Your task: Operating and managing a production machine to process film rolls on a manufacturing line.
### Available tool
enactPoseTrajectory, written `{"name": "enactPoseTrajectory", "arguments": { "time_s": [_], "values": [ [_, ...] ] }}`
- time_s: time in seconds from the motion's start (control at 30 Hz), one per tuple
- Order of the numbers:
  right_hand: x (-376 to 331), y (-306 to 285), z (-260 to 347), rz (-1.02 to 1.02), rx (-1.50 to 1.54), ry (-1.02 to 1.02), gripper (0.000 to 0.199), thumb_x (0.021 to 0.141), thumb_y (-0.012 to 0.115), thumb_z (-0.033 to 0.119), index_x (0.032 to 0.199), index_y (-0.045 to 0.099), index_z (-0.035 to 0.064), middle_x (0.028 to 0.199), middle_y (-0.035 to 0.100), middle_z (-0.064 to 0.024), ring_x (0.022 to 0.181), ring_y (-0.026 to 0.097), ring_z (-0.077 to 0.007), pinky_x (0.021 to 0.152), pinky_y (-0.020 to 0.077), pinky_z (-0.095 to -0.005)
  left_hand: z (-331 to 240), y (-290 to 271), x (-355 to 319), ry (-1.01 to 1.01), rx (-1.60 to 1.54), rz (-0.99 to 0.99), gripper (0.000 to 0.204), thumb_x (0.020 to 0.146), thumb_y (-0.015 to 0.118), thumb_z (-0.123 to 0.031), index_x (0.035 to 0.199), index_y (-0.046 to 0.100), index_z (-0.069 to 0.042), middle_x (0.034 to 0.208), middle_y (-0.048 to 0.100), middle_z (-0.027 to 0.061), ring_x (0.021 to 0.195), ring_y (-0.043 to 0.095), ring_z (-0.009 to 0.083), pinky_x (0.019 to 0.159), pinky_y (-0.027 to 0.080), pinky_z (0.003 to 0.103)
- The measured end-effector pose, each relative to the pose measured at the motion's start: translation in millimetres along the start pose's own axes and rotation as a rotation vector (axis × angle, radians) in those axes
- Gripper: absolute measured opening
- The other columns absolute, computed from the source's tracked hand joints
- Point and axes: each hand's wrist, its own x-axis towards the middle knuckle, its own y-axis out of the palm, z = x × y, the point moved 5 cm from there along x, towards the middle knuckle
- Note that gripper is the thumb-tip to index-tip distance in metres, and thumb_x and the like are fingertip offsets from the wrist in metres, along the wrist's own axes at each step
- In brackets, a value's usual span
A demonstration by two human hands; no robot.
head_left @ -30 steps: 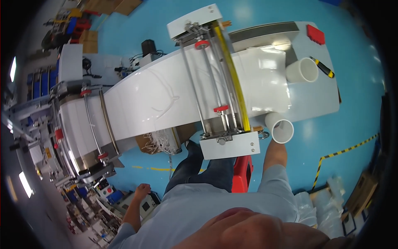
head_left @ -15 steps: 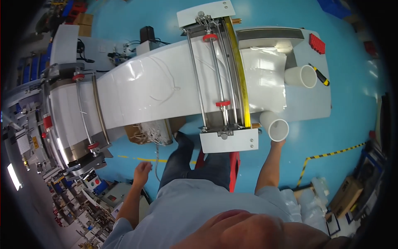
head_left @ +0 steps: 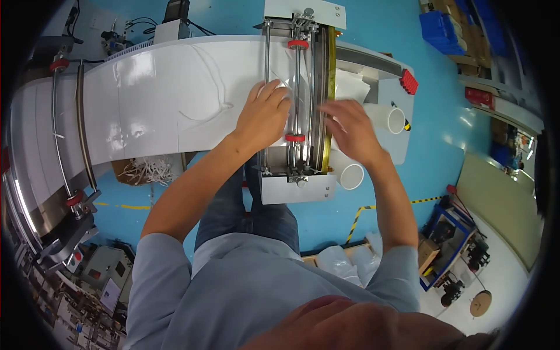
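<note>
My left hand [head_left: 265, 114] lies flat on the wide white film web [head_left: 169, 99], fingertips at the metal roller bars [head_left: 294, 99] with red collars. A fold of clear film [head_left: 284, 81] bunches just beyond its fingers. My right hand [head_left: 350, 131], blurred, hovers with fingers spread over the yellow bar [head_left: 329, 93] at the right side of the roller frame and holds nothing. Both forearms reach up from my grey shirt.
Two white tubes [head_left: 396, 119] [head_left: 350, 175] stick out of the grey machine body [head_left: 402, 149] at the right. A red button [head_left: 409, 81] sits on its corner. Blue floor with yellow-black tape [head_left: 385, 207], a box of white scraps [head_left: 146, 169], and bags [head_left: 344, 259] lie below.
Both arms have risen from beside my body onto the machine: the left hand now rests on the film, the right hand left the lower white tube and moved above the yellow bar.
</note>
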Motion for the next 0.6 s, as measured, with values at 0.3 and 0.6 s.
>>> {"name": "enactPoseTrajectory", "arguments": {
  "time_s": [0.3,0.6],
  "values": [
    [85,88,-18,0.733,-0.526,-0.445,0.009,0.071,0.057,0.01,0.079,0.062,0.0092,0.088,0.057,-0.0039,0.094,0.054,-0.0199,0.094,0.0353,-0.0368,35,41,-174,-1.239,-1.29,0.064,0.018,0.084,0.065,-0.019,0.082,0.055,-0.004,0.068,0.052,-0.0004,0.057,0.046,0.0083,0.052,0.04,0.023],
    [101,112,-25,0.929,-0.544,-0.572,0.008,0.075,0.055,0.014,0.071,0.062,0.0131,0.072,0.059,0.0011,0.081,0.055,-0.0167,0.081,0.0357,-0.0314,18,84,-183,-1.461,-1.31,-0.063,0.021,0.084,0.067,-0.023,0.077,0.057,-0.005,0.07,0.053,-0.0025,0.06,0.043,0.0053,0.052,0.035,0.022]
  ]
}}
